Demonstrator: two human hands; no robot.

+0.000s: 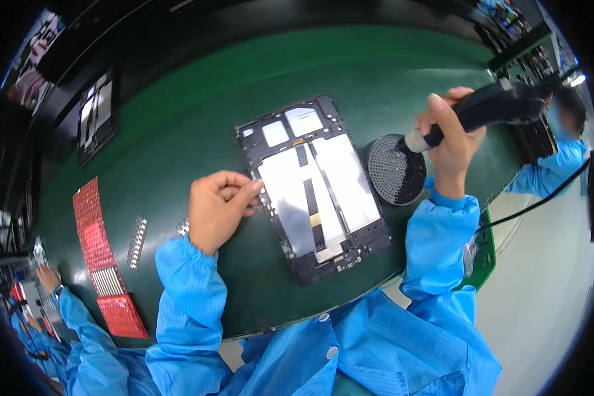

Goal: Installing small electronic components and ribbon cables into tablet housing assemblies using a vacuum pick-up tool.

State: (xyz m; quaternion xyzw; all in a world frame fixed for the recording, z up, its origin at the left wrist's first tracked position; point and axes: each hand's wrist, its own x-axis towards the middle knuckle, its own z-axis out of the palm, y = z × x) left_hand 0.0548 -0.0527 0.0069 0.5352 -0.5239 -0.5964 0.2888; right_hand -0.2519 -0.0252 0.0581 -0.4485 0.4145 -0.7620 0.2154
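Observation:
An opened tablet (290,191) lies on the green table in front of me, its inner side up, with silver battery panels and black ribbon cables. My left hand (221,204) is closed at the tablet's left edge, thumb and forefinger pinching the rim there. My right hand (452,135) grips a black electric screwdriver (498,105), its pale, rounded front end pointing down and left. That end is over a round dish (384,170) with a grid of small holes, just right of the tablet. Many tiny black pieces, apparently screws, are heaped on the dish's right side.
Left of my hand lie a black strip of small parts (137,243) and red bubble wrap (91,218) holding a stack of thin pieces. A second opened tablet (96,115) is at the far left. Co-workers in blue sit on both sides; a black cable (541,198) hangs at right.

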